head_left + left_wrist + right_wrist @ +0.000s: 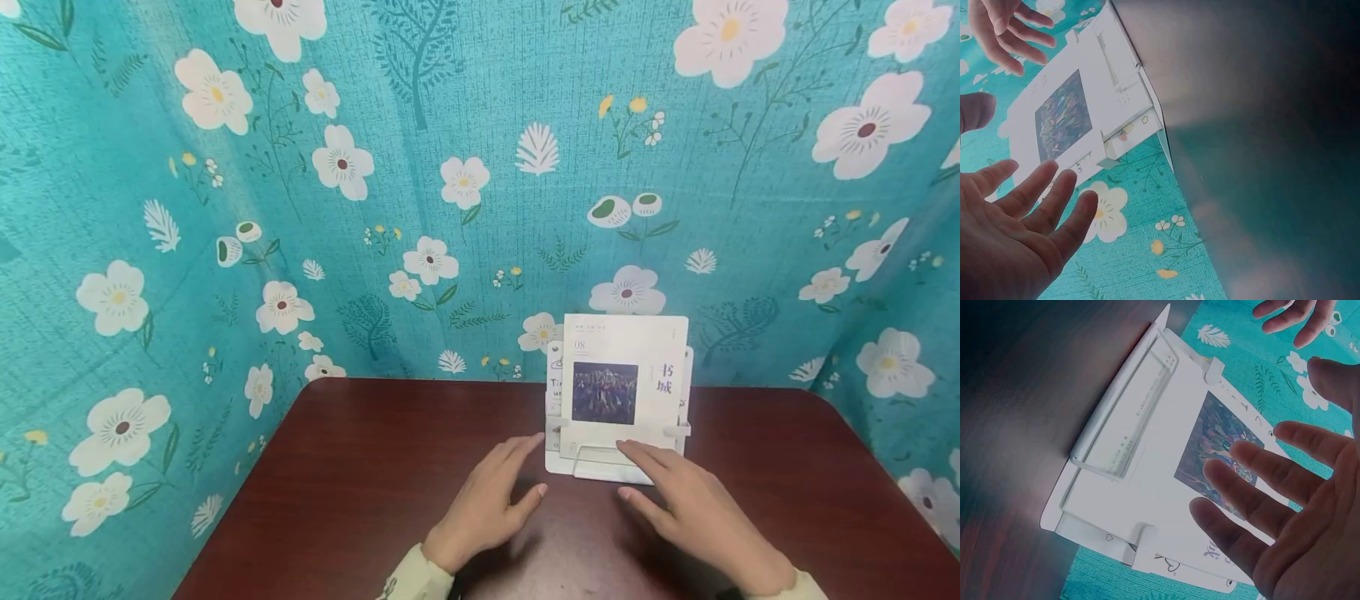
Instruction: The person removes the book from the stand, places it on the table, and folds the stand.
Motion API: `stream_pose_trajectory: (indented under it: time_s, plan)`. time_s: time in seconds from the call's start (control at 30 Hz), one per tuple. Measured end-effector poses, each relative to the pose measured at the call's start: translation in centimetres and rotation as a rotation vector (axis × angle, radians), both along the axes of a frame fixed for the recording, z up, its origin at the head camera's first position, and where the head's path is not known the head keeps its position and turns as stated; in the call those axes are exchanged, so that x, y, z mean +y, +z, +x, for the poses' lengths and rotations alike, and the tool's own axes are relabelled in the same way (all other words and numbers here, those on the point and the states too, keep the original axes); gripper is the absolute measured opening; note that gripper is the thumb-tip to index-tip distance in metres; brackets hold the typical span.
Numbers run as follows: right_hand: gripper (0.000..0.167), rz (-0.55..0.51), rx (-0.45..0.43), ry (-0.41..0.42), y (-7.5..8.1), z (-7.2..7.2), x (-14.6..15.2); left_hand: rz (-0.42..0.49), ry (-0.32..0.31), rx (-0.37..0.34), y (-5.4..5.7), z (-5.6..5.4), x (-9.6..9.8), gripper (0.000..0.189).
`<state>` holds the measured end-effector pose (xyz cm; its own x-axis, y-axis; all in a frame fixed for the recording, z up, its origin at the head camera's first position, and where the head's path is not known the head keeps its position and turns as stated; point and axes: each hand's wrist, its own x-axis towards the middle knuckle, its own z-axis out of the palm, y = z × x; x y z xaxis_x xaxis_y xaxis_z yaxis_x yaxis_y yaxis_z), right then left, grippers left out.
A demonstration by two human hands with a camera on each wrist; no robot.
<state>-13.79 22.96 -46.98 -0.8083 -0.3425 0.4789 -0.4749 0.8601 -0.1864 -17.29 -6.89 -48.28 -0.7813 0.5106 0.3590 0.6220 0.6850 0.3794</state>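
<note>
A white book (622,342) with a dark square picture on its cover leans upright on a white book stand (558,462). Side clips (1145,540) and a wire holder (1124,450) along the bottom hold it at the front. My left hand (491,496) hovers to the lower left of the stand, fingers extended and holding nothing. On the other side my right hand (693,504) is spread out, its fingertips overlapping the book's lower right part in the head view. In the right wrist view the fingers (1254,500) are straight and apart.
The stand is on a dark red-brown wooden table (390,450), near its far edge. Behind and at both sides hangs a teal curtain (495,250) with white flowers. Light sleeves (420,575) cover my wrists.
</note>
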Motion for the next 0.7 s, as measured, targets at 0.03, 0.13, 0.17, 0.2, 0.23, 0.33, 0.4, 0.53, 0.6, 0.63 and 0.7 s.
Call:
stream_pose_trajectory:
  time_s: [0.03, 0.13, 0.17, 0.2, 0.23, 0.33, 0.4, 0.53, 0.6, 0.63, 0.7]
  plan:
    - [0.060, -0.005, -0.007, -0.009, 0.0, -0.1, 0.0, 0.009, 0.004, -0.004, 0.0, -0.1, 0.1, 0.066]
    - [0.059, -0.025, -0.042, -0.037, 0.2, -0.4, 0.1, 0.037, 0.008, -0.009, -0.1, -0.3, 0.3, 0.063]
    - [0.059, -0.031, -0.054, -0.049, 0.2, -0.5, 0.1, 0.047, 0.005, -0.005, -0.1, -0.3, 0.4, 0.063]
    - [0.059, -0.039, -0.059, -0.060, 0.3, -0.6, 0.1, 0.060, 0.002, 0.000, -0.1, -0.4, 0.4, 0.062]
    - [0.059, -0.045, -0.061, -0.067, 0.3, -0.7, 0.2, 0.075, 0.000, 0.000, -0.1, -0.4, 0.4, 0.061]
    - [0.059, -0.062, -0.055, -0.088, 0.3, -1.0, 0.2, 0.120, -0.003, -0.013, -0.1, -0.7, 0.5, 0.059]
    - [0.058, -0.072, -0.042, -0.098, 0.2, -1.1, 0.3, 0.150, 0.000, -0.033, -0.1, -0.8, 0.5, 0.059]
    - [0.057, -0.088, -0.032, -0.127, 0.1, -1.3, 0.6, 0.187, 0.013, -0.082, -0.4, -1.1, 0.7, 0.058]
    - [0.055, -0.094, -0.034, -0.147, 0.0, -1.4, 0.7, 0.196, 0.022, -0.101, -0.5, -1.3, 0.9, 0.057]
    - [0.055, -0.103, -0.036, -0.155, 0.0, -1.5, 0.7, 0.201, 0.025, -0.109, -0.5, -1.4, 1.0, 0.057]
    - [0.053, -0.120, -0.036, -0.171, 0.1, -1.6, 0.7, 0.216, 0.030, -0.122, -0.5, -1.6, 1.3, 0.057]
